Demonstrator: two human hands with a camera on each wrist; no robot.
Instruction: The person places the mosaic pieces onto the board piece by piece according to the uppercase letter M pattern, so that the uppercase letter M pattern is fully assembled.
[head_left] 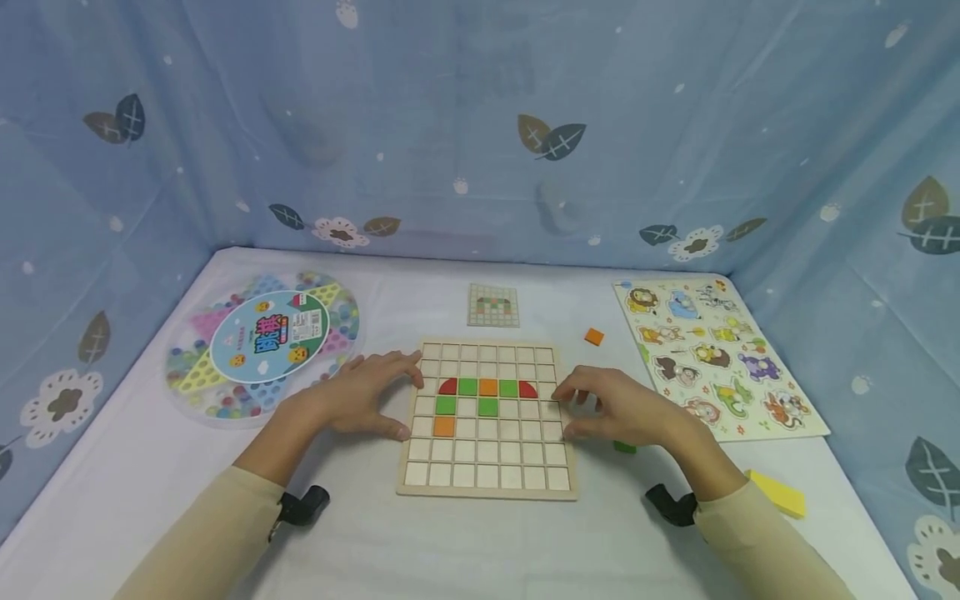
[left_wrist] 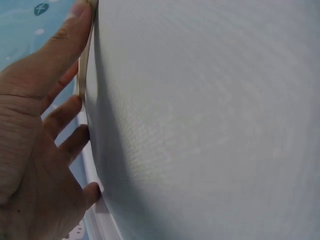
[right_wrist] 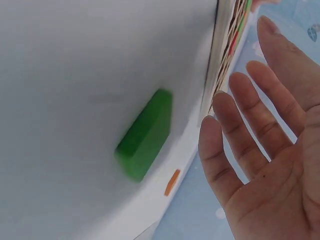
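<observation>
A square wooden grid board [head_left: 487,493] lies in the middle of the table in the head view. Its cells hold two red rounded pieces [head_left: 528,389], several green squares [head_left: 487,407] and two orange squares [head_left: 444,426]. My left hand [head_left: 363,396] rests at the board's left edge, thumb and fingers spread apart; the left wrist view shows the thumb [left_wrist: 65,45] against that edge. At the right edge is my right hand [head_left: 618,408], fingers loosely bent and holding nothing. Beside it lies a green block [right_wrist: 147,137], mostly hidden by that hand in the head view.
Behind the board lies a small pattern card [head_left: 492,305], with a loose orange square [head_left: 594,336] to its right. A round Chinese checkers box [head_left: 270,337] is at left. An animal puzzle board [head_left: 806,432] and a yellow block [head_left: 778,493] lie at right.
</observation>
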